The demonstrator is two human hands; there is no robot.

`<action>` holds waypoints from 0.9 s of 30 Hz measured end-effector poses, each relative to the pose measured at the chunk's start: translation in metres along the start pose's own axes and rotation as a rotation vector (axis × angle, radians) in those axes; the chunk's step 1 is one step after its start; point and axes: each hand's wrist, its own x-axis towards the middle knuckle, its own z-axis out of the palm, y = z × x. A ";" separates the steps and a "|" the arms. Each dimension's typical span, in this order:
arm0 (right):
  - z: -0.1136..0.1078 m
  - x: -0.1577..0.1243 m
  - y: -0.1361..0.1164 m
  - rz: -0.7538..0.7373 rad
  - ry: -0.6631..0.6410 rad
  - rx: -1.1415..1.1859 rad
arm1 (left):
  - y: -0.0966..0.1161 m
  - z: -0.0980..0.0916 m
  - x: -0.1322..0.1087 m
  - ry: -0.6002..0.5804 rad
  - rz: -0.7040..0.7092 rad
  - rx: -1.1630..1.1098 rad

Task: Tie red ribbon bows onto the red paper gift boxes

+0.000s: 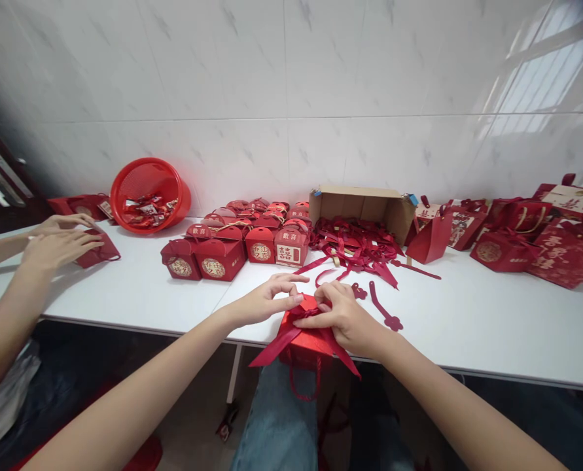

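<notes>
A shiny red gift box (313, 341) rests at the table's front edge, with a dark red ribbon (275, 348) tied in a bow on its top and two tails hanging over the sides. At the bow's left, my left hand (271, 299) has thumb and forefinger pinched together on the ribbon, its other fingers stretched out. From the right, my right hand (346, 317) has its fingers curled on the ribbon, one finger lying across the knot. A red cord handle (305, 398) dangles below the box.
Behind stand several red boxes (220, 258) and a cardboard carton (364, 193) spilling ribbons (354, 245). A red basket (182, 196) of wrapped sweets lies tilted at left. Gift bags (566, 255) stand at right. Another person's hands (58, 245) hold a red box (102, 248).
</notes>
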 end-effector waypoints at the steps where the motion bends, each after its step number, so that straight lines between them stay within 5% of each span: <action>1: 0.000 0.000 0.000 0.002 -0.002 0.002 | -0.001 -0.001 0.001 0.017 0.010 0.078; 6: 0.001 -0.001 0.002 0.003 0.017 0.005 | -0.001 0.004 0.000 0.064 0.031 0.181; 16: 0.004 -0.002 0.002 -0.027 0.171 0.183 | 0.008 0.029 0.001 0.286 0.028 -0.066; 23: 0.006 -0.002 0.001 0.270 0.375 0.520 | 0.004 0.032 0.002 0.270 -0.050 -0.176; 27: 0.007 -0.002 0.003 0.347 0.376 0.567 | 0.002 0.034 0.001 0.296 -0.091 -0.248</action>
